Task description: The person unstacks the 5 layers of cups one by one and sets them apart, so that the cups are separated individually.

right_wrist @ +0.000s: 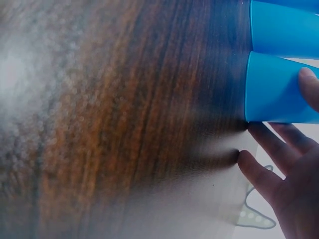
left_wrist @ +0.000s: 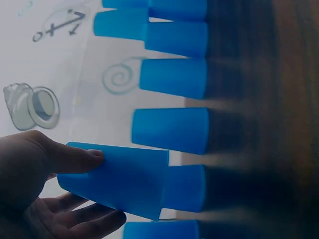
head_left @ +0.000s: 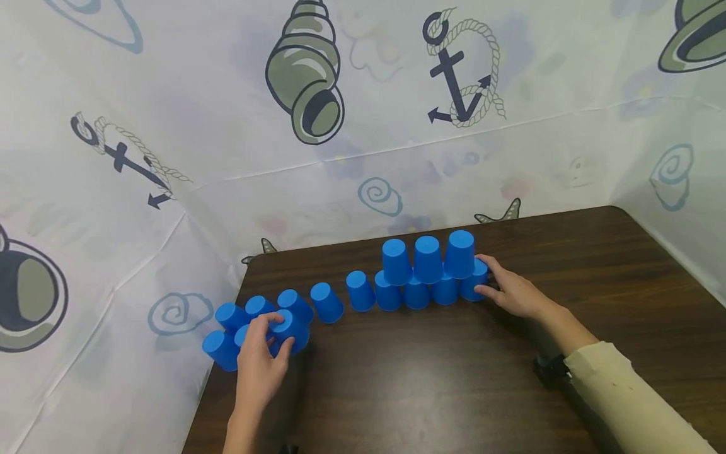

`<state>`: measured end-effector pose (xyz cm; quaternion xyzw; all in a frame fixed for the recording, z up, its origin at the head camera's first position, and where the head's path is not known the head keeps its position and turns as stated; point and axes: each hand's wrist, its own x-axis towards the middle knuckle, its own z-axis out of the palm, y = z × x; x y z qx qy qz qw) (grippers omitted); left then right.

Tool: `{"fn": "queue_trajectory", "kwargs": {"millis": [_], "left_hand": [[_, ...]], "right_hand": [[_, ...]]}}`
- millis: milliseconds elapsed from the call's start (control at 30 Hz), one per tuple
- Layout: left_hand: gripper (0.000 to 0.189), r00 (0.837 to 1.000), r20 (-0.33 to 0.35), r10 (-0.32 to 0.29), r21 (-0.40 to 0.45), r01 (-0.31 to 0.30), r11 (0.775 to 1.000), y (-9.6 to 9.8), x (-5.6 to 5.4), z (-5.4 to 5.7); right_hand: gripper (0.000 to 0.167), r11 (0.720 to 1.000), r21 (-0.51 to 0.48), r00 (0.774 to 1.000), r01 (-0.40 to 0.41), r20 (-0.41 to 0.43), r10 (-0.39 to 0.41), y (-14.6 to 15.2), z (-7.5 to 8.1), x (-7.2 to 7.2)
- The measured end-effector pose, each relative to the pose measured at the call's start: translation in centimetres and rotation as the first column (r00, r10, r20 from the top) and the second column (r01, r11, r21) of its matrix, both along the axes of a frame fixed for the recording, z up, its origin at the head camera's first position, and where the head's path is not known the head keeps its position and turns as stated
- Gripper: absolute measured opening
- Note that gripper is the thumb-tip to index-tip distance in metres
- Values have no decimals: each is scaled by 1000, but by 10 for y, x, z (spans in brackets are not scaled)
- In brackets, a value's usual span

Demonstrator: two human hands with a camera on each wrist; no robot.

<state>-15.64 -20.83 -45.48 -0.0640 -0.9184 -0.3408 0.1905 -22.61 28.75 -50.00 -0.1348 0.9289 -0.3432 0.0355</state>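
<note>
My left hand (head_left: pixel 262 372) holds a blue cup (left_wrist: pixel 124 179) upside down, thumb on its near side and fingers beneath in the left wrist view. That cup hangs in front of other cups, partly hiding one. At the right end of a row, my right hand (head_left: pixel 518 293) grips the last blue cup (right_wrist: pixel 279 89) with thumb in front and fingers at its right side; some fingertips are hidden. Three upside-down blue cups, among them a middle one (head_left: pixel 428 260), stand in a second layer on this row. The row's left end cup (head_left: pixel 360 291) bears nothing.
Several upside-down blue cups, such as the leftmost one (head_left: pixel 221 350), cluster on the left of the dark wooden table (head_left: pixel 408 372). A single cup (head_left: pixel 327 302) stands between cluster and row. A patterned white sheet (head_left: pixel 227 94) encloses the table's back and sides.
</note>
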Motion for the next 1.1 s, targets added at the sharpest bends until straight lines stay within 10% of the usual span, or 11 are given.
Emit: {"fn": "queue_trajectory", "kwargs": {"millis": [300, 1100], "left_hand": [[44, 995, 92, 31, -115, -20, 993, -6, -7, -23], [42, 990, 108, 92, -144, -76, 987, -5, -8, -30]], "right_hand": [[71, 1000, -5, 1000, 3, 0, -3, 1, 0, 1], [72, 1000, -10, 1000, 1, -10, -2, 2, -2, 1]]}}
